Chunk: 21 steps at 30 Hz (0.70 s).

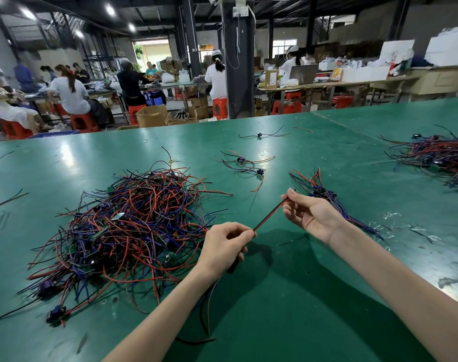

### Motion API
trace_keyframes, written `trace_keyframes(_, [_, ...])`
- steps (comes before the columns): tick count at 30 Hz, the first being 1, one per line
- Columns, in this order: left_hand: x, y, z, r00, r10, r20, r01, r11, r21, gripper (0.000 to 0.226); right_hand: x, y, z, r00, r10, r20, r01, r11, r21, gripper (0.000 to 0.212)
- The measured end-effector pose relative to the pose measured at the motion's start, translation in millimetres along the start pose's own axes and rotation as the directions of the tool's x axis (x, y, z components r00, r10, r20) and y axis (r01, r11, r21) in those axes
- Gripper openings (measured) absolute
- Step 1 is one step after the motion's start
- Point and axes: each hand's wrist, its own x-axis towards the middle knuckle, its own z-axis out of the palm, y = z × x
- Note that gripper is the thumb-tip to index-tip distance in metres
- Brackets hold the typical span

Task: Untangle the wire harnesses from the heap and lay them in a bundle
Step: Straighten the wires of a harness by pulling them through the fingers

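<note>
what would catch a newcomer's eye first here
The tangled heap of red, blue and black wires lies left of centre on the green table. Beside it the left hand and right hand pinch one red-black wire stretched between them, a small bundle behind the right hand.

**Hidden and cut-off items, head view**

The near end of the wire [269, 214] vanishes inside the left hand [226, 244]. A dark part below that palm is mostly covered, type unclear. The right hand [309, 207] and forearm cover the middle of the bundle [319, 189]. The pile [442, 158] at far right runs off the right edge. Loose wires [3, 202] are cut by the left edge. In the heap [128, 226], single harnesses cannot be traced. The people far behind are blurred.
</note>
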Motion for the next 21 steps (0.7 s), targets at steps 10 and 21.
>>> trace_keyframes(10, [0, -1, 1, 1.0, -0.002, -0.002, 0.002, 1.0, -0.006, 0.012, -3, -7, -1, 0.982, -0.187, 0.032, 0.189, 0.946, -0.265, 0.012])
trace_keyframes(21, [0, -4, 0, 1.0, -0.002, 0.009, 0.002, 1.0, -0.02, 0.012, -1, -11, -8, 0.997, -0.052, 0.051, 0.053, 0.998, -0.024, 0.011])
